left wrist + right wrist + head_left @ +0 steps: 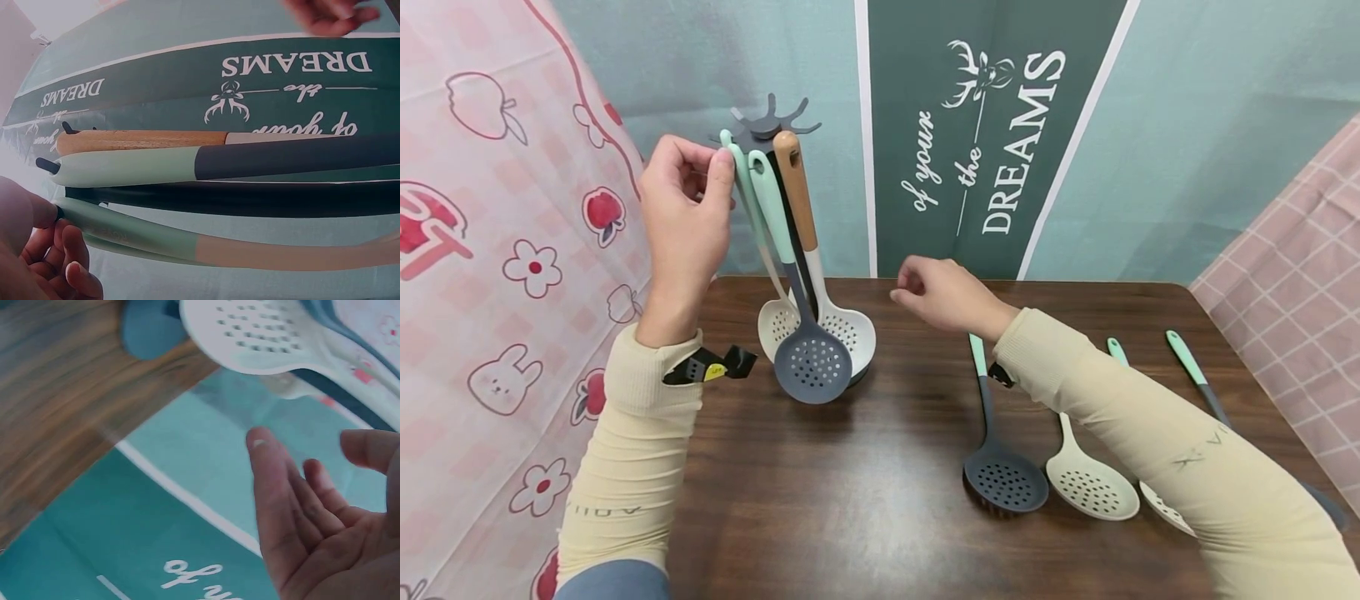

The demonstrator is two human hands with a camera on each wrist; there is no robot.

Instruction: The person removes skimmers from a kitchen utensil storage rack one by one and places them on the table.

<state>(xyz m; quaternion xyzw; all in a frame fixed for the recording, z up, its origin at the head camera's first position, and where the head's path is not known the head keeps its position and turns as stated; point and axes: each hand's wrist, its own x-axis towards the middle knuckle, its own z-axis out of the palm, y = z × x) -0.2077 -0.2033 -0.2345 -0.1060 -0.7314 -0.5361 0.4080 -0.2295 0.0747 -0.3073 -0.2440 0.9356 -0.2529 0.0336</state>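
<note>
My left hand (687,212) pinches the top end of a mint handle beside the hooks of a dark utensil rack (769,125). That handle belongs to a white skimmer (775,323), seen in the left wrist view with its pale shaft running right. Also hanging from the rack are a grey skimmer (814,362) with a mint handle and a white skimmer (850,333) with a wooden handle (796,192). My right hand (953,293) hovers over the table's back part, right of the rack, fingers loosely bent and holding nothing in the right wrist view.
On the brown table (880,500), a dark grey skimmer (1006,479) and a cream skimmer (1093,487) lie at the right. More utensils lie partly under my right arm, one with a mint handle (1186,354). A teal cloth (760,50) hangs behind; a pink cloth (490,292) hangs left.
</note>
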